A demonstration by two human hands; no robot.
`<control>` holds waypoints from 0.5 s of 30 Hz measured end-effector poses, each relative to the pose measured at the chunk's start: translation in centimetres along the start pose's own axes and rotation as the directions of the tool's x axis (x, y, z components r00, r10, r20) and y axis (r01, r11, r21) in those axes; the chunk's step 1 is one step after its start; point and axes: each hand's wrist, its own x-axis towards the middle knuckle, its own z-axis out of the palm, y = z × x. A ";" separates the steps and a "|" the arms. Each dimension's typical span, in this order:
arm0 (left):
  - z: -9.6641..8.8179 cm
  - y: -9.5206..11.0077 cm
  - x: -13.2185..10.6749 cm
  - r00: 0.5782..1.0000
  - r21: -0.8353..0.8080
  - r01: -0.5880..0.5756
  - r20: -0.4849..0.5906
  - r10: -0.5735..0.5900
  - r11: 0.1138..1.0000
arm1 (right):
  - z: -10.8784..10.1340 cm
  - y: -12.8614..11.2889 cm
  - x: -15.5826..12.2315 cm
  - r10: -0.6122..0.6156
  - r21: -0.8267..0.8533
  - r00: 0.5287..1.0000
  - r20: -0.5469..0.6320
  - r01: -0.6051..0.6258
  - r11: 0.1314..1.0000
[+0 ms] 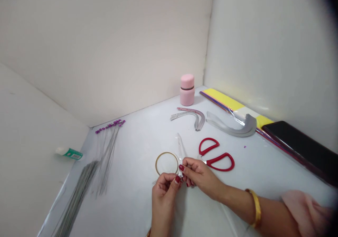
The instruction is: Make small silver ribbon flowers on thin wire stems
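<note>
My left hand [166, 191] and my right hand [202, 177] meet low in the middle of the head view, thumbs and fingertips pinched close together. What they hold is small, pale and mostly covered by the fingers, so its kind cannot be made out. A narrow whitish strip with a pointed end [180, 146] extends up from behind the fingertips; whether it is held or lies on the table is unclear. Just beyond my left hand lies a thin gold-coloured ring [156, 166]. Red-handled scissors [221, 159] rest beside my right hand, their blades hidden by it.
Bent bundles of pinkish and grey strips [199, 119] and a clear curved packet [232, 129] lie farther back. A pink flask [187, 93], coloured sheets [224, 100] and a black phone [298, 145] stand or lie behind. Leftward are purple-tipped wires [111, 138], grey wires [79, 191] and a green-white tube [71, 153].
</note>
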 end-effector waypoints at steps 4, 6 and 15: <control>-0.1 -0.5 0.2 1.000 0.004 0.015 -0.011 -0.015 1.000 | 0.1 -0.1 -0.1 0.002 -0.002 1.000 -0.004 -0.002 1.000; -0.2 -0.6 0.3 1.000 0.021 -0.006 -0.020 0.007 1.000 | 0.1 -0.1 -0.1 0.007 -0.003 1.000 0.001 -0.007 1.000; 0.0 -0.7 -0.1 0.978 0.191 -0.187 -0.055 0.201 0.964 | 0.2 -0.2 -0.2 0.038 -0.023 0.999 0.035 -0.037 0.999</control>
